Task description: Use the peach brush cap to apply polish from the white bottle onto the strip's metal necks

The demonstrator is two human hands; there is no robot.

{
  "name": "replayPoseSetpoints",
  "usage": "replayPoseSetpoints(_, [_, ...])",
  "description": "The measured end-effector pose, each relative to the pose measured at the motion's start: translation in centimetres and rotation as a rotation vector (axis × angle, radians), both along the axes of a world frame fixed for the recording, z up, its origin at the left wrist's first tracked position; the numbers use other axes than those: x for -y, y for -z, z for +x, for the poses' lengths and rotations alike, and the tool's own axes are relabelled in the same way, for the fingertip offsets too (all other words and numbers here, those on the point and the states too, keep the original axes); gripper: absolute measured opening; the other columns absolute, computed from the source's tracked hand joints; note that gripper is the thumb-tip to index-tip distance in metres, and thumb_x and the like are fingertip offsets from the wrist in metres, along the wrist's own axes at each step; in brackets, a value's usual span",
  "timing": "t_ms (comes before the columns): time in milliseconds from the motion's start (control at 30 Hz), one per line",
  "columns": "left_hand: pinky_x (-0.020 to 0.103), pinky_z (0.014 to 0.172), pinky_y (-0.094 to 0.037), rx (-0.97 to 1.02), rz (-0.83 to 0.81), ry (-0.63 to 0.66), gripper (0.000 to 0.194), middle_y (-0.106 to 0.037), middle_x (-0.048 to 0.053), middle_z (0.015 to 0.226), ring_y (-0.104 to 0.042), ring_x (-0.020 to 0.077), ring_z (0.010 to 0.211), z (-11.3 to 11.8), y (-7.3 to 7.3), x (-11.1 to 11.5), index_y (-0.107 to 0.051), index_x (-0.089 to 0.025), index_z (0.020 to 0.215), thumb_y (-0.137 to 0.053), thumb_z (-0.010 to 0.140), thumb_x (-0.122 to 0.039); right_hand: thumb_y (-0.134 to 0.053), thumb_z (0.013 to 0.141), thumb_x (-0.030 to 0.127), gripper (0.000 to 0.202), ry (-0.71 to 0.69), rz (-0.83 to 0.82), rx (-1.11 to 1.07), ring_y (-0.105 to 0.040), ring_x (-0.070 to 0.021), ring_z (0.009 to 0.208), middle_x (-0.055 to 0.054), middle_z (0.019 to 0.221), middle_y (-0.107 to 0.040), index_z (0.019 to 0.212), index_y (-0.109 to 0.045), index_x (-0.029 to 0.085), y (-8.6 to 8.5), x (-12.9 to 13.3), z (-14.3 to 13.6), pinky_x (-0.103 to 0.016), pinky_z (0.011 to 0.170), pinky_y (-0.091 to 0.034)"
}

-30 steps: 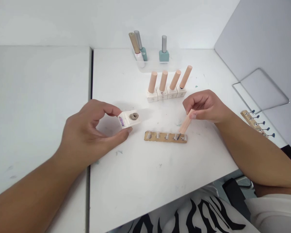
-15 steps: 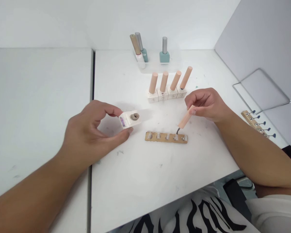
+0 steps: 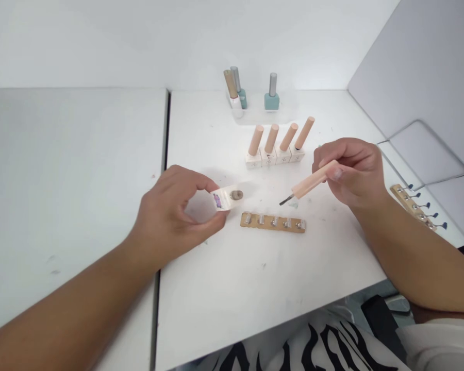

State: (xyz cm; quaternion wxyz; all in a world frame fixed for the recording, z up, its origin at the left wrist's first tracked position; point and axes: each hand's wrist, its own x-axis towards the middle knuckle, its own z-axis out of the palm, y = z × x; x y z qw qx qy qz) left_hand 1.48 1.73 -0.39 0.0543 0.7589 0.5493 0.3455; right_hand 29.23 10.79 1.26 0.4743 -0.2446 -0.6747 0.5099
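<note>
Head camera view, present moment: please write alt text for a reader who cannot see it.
A person's left hand holds an uncapped white bottle over a white table; the right hand holds a pink cap whose dark brush is apart from a tan strip bearing small clear pieces. Four pink-capped bottles stand in a row behind.

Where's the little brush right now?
In the head view, the brush is right of centre, on the peach cap in the right hand, its tip just beyond the tan strip, not touching it.
</note>
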Motion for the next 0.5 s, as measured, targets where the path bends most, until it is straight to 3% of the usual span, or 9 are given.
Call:
replayPoseSetpoints(133, [0.033, 0.062, -0.042, -0.071, 0.154, 0.099, 0.018, -0.059, -0.002, 0.075, -0.053, 0.0176, 0.070, 0.7, 0.0, 0.1, -0.051, -0.025, 0.086, -0.065, 0.075, -0.022, -0.070, 0.079, 0.026, 0.003, 0.060, 0.190, -0.115, -0.045, -0.0097, 0.052, 0.002, 0.058, -0.054, 0.081, -0.071, 0.023, -0.2, 1.9, -1.1, -0.027, 0.046, -0.034])
replayPoseSetpoints(300, [0.035, 0.066, -0.043, -0.087, 0.225, 0.103, 0.018, -0.060, -0.002, 0.074, -0.052, 0.0172, 0.068, 0.8, 0.4, 0.0, -0.051, -0.024, 0.086, -0.065, 0.076, -0.022, -0.068, 0.077, 0.014, 0.021, 0.018, 0.420, -0.085, -0.049, -0.0100, 0.054, 0.002, 0.061, -0.057, 0.097, -0.071, 0.023, 0.1, 2.8, -1.4, -0.027, 0.047, -0.041])
replayPoseSetpoints(500, [0.034, 0.066, -0.043, -0.077, 0.213, 0.101, 0.019, -0.061, -0.002, 0.075, -0.051, 0.0162, 0.067, 0.7, 0.5, 0.2, -0.051, -0.024, 0.088, -0.065, 0.076, -0.022, -0.067, 0.075, 0.007, 0.030, 0.001, 0.601, 0.045, -0.051, -0.0102, 0.055, 0.003, 0.059, -0.055, 0.101, -0.068, 0.021, -0.2, 2.8, -1.6, -0.026, 0.046, -0.043])
